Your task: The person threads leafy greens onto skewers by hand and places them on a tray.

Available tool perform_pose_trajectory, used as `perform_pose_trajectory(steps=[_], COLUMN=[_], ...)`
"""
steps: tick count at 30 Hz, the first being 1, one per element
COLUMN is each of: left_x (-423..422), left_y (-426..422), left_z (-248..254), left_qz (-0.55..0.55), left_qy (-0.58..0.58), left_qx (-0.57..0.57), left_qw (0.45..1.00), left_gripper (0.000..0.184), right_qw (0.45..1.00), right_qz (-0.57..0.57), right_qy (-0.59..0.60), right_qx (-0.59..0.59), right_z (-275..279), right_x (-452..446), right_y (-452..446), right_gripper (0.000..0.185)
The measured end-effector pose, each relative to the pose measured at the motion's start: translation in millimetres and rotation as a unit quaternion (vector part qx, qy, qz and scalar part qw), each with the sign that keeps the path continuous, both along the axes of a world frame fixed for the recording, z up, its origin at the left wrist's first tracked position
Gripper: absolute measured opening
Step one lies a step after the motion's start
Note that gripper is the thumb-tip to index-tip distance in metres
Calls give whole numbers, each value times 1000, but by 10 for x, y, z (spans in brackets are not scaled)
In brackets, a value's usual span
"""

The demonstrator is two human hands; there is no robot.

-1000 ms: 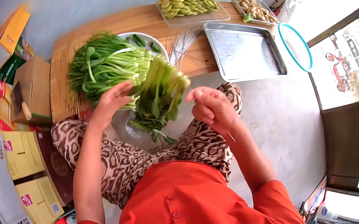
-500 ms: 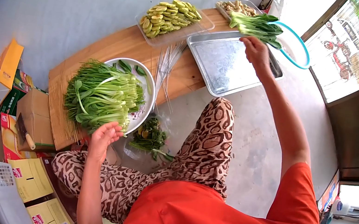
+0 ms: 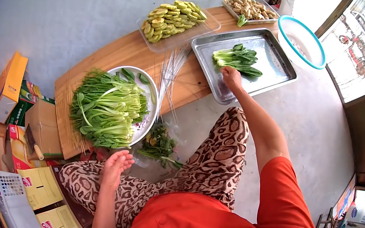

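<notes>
My right hand (image 3: 231, 78) is closed at the near side of a bunch of leafy greens (image 3: 239, 59), which lies in the metal tray (image 3: 270, 84); the greens seem skewered, but the stick is too fine to make out. My left hand (image 3: 117, 165) hovers with fingers apart and nothing in it, just below the white round plate (image 3: 152, 104). A large heap of green stalks (image 3: 109, 109) covers most of that plate. Loose thin metal skewers (image 3: 170, 76) lie between the plate and the tray.
Sliced green pieces (image 3: 168, 21) fill a clear tray at the back. Behind the metal tray, another clear tray holds beige pieces (image 3: 251, 9). A teal-rimmed basin (image 3: 316, 65) stands at right. Leafy scraps (image 3: 157, 143) lie in a bag below the plate. Boxes (image 3: 44, 125) stand at left.
My right hand has carried the bunch of greens from above the teal-rimmed basin down into the metal tray. My left hand has moved down, away from the stalks.
</notes>
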State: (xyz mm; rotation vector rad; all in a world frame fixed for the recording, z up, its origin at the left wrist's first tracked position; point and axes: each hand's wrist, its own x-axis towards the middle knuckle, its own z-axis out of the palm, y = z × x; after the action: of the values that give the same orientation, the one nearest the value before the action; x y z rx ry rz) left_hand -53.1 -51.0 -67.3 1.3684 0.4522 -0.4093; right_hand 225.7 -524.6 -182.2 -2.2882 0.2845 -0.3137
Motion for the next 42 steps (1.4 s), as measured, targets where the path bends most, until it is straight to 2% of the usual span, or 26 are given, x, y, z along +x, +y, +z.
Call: perform_pose_trajectory(steps=[5, 10, 13, 16, 17, 19, 21, 23, 28, 30, 33, 38, 39, 42], left_x=[-7, -53, -77, -75, -76, -76, -76, -73, -76, -98, -124, -140, -146, -156], left_y=[-129, -149, -121, -91, -88, -76, -91, -97, -89, -66, -72, -49, -46, -34], left_z=[-17, -37, -50, -36, -36, -24, -7, -30, -45, -60, -63, -148, -148, -184], left_qz=[-18, -26, -22, -16, -12, -18, -27, -35, -44, -45, -51, -68, -66, -52], left_qy=[-7, 3, -5, -24, -25, -37, -36, -48, -84, -102, -111, -113, -112, -112], left_qx=[1, 16, 12, 1, -3, -11, -11, -25, -35, -35, -30, 17, 19, 32], left_qw=[1000, 1000, 1000, 1000, 1000, 999, 999, 998, 995, 993, 992, 991, 991, 992], left_gripper=[29, 29, 28, 28, 28, 28, 27, 28, 28, 29, 29, 30, 30, 31], right_qw=[999, 998, 993, 977, 977, 980, 982, 979, 967, 969, 971, 970, 971, 962], right_qz=[3, 23, 50, 24, 26, 13, 20, 39, 139, 173, 200, 166, 150, 149], right_qy=[33, -3, 46, 211, 211, 139, -11, -51, -55, -8, 43, 44, 111, 93], right_qx=[-39, -56, -99, -18, -23, -139, -188, -193, -205, -175, -120, -172, -149, -211], right_z=[44, 111, 182, 376, 429, 355, 349, 602, 1173, 1284, 1199, 553, 556, 493], right_x=[-35, -115, -52, -75, -122, -216, -271, -342, -396, -346, -358, -266, -280, -281], right_y=[258, 274, 154, 146, 175, 186, 188, 255, 559, 758, 1105, 1454, 1522, 1634], right_gripper=[21, 19, 24, 36, 36, 37, 27, 24, 19, 19, 22, 20, 19, 17])
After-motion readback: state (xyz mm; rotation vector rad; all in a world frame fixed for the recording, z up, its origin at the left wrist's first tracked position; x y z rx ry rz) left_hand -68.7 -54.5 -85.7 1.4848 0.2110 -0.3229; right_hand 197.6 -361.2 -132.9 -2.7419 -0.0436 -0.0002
